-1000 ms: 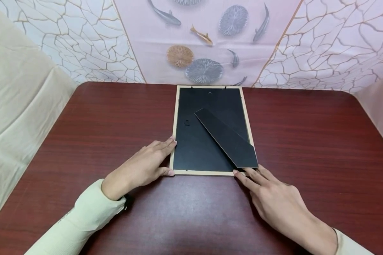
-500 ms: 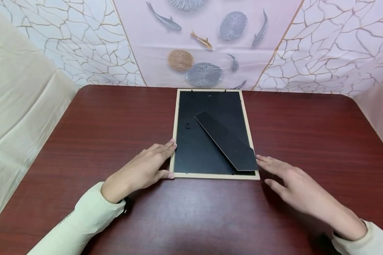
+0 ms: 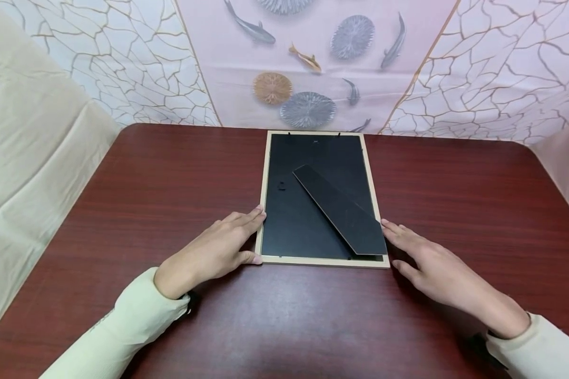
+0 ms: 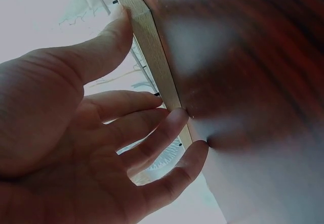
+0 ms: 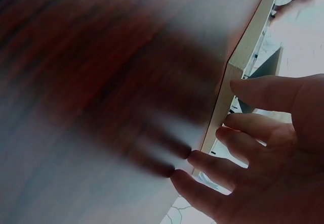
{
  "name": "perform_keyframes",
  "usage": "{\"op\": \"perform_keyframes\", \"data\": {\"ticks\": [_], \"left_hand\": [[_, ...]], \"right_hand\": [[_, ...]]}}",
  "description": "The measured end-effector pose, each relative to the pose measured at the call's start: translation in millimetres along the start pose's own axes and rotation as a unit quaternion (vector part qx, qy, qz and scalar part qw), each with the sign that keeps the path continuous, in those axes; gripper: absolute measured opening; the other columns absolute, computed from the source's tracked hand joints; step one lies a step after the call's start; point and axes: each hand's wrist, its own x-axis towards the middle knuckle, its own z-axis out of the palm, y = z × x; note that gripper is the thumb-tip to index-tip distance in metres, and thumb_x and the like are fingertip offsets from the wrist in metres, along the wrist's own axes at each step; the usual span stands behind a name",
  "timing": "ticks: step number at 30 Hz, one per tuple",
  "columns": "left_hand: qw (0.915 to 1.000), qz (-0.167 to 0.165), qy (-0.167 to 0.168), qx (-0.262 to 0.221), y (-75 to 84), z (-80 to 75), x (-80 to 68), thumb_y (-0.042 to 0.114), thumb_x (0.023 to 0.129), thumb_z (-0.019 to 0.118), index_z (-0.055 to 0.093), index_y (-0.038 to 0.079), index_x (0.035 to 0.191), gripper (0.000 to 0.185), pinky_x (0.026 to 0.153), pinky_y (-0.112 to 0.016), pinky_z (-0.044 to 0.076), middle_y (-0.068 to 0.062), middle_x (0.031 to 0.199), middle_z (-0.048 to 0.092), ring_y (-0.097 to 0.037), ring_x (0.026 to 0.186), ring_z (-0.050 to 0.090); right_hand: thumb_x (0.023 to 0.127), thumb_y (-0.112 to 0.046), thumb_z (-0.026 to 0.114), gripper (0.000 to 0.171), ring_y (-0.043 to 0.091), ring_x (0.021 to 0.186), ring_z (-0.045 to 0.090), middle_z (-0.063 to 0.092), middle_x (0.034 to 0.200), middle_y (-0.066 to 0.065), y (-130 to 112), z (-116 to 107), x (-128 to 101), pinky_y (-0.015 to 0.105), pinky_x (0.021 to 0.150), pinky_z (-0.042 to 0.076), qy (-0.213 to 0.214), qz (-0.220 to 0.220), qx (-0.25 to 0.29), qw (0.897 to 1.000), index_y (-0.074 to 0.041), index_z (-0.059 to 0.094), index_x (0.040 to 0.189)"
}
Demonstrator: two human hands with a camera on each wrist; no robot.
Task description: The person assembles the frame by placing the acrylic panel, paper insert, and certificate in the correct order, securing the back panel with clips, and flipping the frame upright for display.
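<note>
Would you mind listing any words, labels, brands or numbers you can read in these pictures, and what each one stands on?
There is no readable text in any view.
The picture frame lies face down; its black backing board and stand bear no label.
The backdrop shows only fish and round patterns.
The table and both sleeves are plain.
Both wrist views are too blurred for fine print.

Both arms wear long pale cream sleeves of soft knit, snug at the cuffs. The left hand and right hand are bare, without rings.
</note>
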Motion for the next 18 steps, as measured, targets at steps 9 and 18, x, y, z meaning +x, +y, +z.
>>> {"op": "perform_keyframes", "data": {"ticks": [9, 18], "left_hand": [[0.9999, -0.011, -0.005, -0.011, 1.0, 0.4, 0.5, 0.032, 0.093, 0.081, 0.04, 0.001, 0.159, 0.084, 0.114, -0.065, 0.042, -0.012, 0.171, 0.031, -0.035, 0.148, 0.045], [0.9992, -0.037, -0.011, -0.013, -0.8, -0.8, 4.0, 0.036, 0.088, 0.085, 0.038, 0.003, 0.161, 0.092, 0.115, -0.069, 0.038, -0.009, 0.173, 0.029, -0.034, 0.151, 0.041]], "right_hand": [[0.094, -0.007, 0.072, 0.066, 0.043, 0.146, 0.049, 0.043, 0.167, 0.01, -0.8, 6.8, -4.9, 0.013, 0.124, 0.02, 0.036, -0.032, -0.027, 0.998, -0.006, 0.049, 0.156], [0.093, -0.005, 0.074, 0.065, 0.043, 0.144, 0.05, 0.044, 0.165, 0.015, -1.7, 11.1, -5.5, -0.001, 0.113, 0.004, 0.045, -0.048, -0.018, 0.998, -0.001, 0.051, 0.153]]}}
